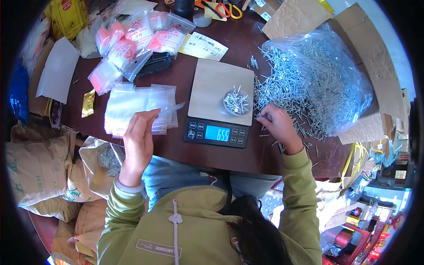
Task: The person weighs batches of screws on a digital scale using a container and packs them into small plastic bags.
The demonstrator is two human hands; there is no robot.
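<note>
My left hand (140, 132) pinches a thin clear plastic bag (173, 108) between thumb and fingers, above a stack of flat clear zip bags (132, 108). My right hand (279, 126) is at the near left edge of a heap of small silver nail-like fasteners (285, 84). Its thumb and fingertips are closed together; whatever is between them is too small to make out. Between my hands stands a digital scale (212, 84), its lit display (217, 134) reading 655 or 65.5. A small clear dish (237, 111) of the same fasteners sits on its plate.
A large clear bag (340, 84) of fasteners spills onto the table from a cardboard box (371, 48). Filled bags with red print (132, 44) lie at the far left, by a black case (154, 64). Scissors (229, 10) and a handwritten slip (204, 46) lie at the back.
</note>
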